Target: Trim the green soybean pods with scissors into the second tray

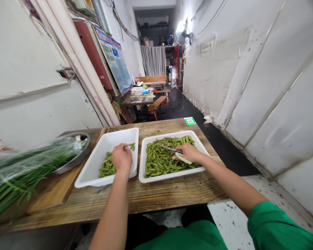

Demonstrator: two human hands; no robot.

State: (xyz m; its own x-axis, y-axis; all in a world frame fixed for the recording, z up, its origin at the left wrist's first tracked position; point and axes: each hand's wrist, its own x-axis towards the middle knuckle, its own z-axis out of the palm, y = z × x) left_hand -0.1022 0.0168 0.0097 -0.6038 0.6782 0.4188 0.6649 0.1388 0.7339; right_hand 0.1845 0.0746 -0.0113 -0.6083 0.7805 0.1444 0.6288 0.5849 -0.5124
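My left hand (122, 158) is over the left white tray (94, 173), its fingers closed in a pinch on an edamame pod (131, 144) that pokes out past the fingertips. More green pods (107, 166) lie in that tray below the hand, partly hidden by it. My right hand (187, 153) is shut on a pair of scissors (183, 158) with pale green handles. The scissor blades point left over the right white tray (143, 178), which is heaped with edamame pods (159, 159). Whether the blades touch the pods I cannot tell.
Both trays stand on a wooden table (161, 196). To the left, long green scallions (23, 177) in clear plastic lie across a metal bowl (83, 152) and a wooden board (59, 187). A green QR-code card (190, 121) lies at the table's far right corner.
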